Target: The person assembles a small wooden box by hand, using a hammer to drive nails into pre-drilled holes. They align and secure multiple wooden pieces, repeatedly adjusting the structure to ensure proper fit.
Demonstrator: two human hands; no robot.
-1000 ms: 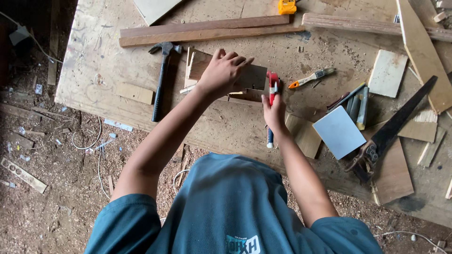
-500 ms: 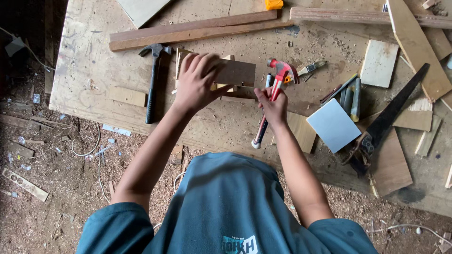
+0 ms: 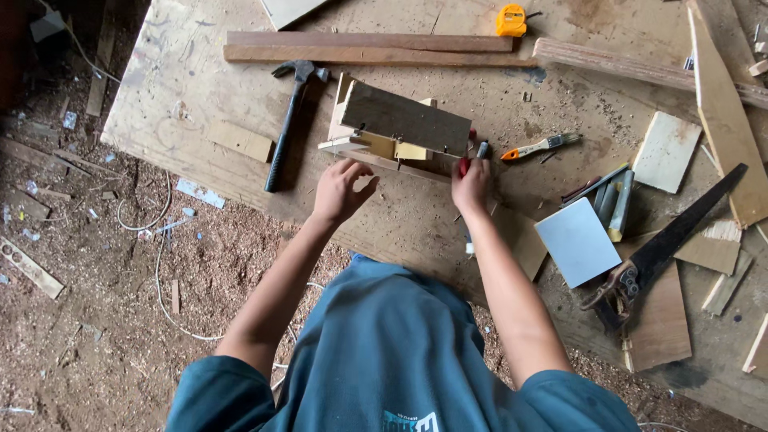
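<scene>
Wooden and stiff, the box [image 3: 400, 128] near the desk's [image 3: 184, 88] middle looks light but loosely joined, with thin slats likely to split, so it is best held by its thick top board. Just before it, the left grip [image 3: 340, 190] hangs released with fingers curled, not touching, while the right grip [image 3: 470, 182] is clenched on a red-handled tool [image 3: 472, 154] at the box's right end. Beyond lie a hammer [image 3: 286, 128] left and long boards [image 3: 368, 48] by the far edge.

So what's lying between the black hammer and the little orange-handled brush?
In the head view, the small wooden assembly sits between the black hammer and the orange-handled brush.
</scene>
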